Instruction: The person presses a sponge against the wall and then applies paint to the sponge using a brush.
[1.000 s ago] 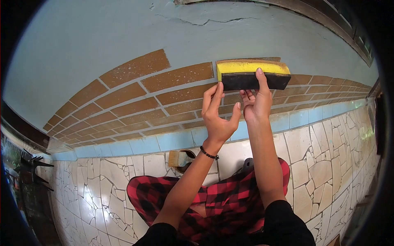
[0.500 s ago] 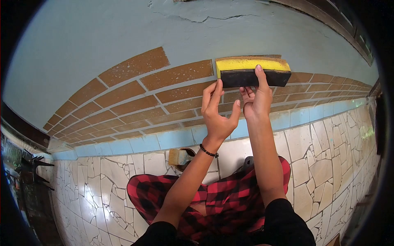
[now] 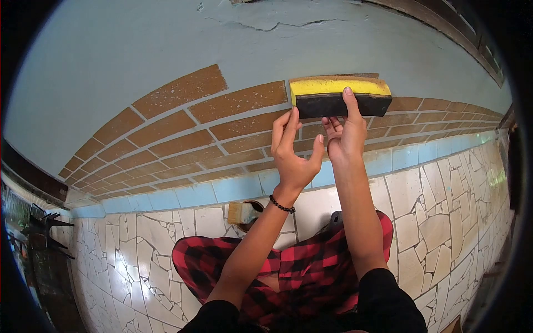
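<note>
A long yellow sponge block (image 3: 341,86) with a black backing is held up by the brown-painted brick pattern (image 3: 239,103) on the grey wall. My right hand (image 3: 347,133) grips it from below, the thumb lying across the black side and the other fingers curled under it. At the block's lower left corner, the fingertips of my left hand (image 3: 294,150) touch or nearly touch its edge. That hand's fingers are stretched upward and its thumb stands apart. The block's yellow face has a brown-stained upper edge. Whether it presses on the wall cannot be told.
On the floor below my left forearm is a container (image 3: 256,211) with a wide paintbrush (image 3: 240,213) on it. Pale blue tiles (image 3: 236,188) line the wall's foot. Cracked-pattern floor tiles (image 3: 422,233) spread around my crossed legs (image 3: 288,266). Dark furniture (image 3: 50,233) stands far left.
The sponge block and both hands have shifted very slightly left. The grip of each hand looks the same.
</note>
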{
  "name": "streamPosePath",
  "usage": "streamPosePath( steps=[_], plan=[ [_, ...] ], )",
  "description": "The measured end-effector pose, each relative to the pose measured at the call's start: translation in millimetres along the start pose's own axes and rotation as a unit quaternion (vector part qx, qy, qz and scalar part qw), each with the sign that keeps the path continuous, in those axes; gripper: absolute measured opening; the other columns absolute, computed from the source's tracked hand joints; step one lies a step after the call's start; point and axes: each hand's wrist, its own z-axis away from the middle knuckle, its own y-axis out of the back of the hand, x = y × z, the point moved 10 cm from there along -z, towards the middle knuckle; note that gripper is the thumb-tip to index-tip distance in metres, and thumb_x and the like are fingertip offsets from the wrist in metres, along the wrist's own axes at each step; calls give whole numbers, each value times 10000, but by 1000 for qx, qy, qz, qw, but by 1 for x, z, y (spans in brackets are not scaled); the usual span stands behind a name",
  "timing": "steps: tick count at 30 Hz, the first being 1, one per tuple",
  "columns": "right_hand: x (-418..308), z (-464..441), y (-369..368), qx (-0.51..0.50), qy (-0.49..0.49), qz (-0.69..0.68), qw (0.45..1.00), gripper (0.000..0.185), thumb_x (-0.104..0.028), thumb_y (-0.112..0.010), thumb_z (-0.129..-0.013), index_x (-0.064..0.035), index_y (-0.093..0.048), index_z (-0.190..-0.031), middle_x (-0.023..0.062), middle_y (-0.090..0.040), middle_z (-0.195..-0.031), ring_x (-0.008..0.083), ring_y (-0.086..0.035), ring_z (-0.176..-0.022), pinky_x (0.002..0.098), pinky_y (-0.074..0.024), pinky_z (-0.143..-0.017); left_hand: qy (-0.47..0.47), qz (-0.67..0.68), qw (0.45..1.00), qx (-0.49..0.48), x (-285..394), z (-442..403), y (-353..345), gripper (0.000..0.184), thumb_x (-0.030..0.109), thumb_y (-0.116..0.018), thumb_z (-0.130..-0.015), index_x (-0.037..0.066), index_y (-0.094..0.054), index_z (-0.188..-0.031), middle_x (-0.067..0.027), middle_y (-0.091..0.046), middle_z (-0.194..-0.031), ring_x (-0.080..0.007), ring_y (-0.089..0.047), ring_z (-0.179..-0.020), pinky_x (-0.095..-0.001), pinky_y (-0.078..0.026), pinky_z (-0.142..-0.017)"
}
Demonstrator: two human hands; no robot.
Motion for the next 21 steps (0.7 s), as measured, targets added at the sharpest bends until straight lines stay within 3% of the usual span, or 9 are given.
streamPosePath(
  steps=[21],
  plan=[
    [3, -11, 1, -15, -12, -12, 1000, 738, -352, -977, -809, -34, -445, -1210, 155, -621, -1081, 212, -605, -893, 384, -563, -726, 18, 3, 999, -32, 0, 1, -5, 727, -10, -774, -860, -81, -535, -1542, -212, -554, -1395, -285, -615, -1261, -418, -564, -1052]
  ],
)
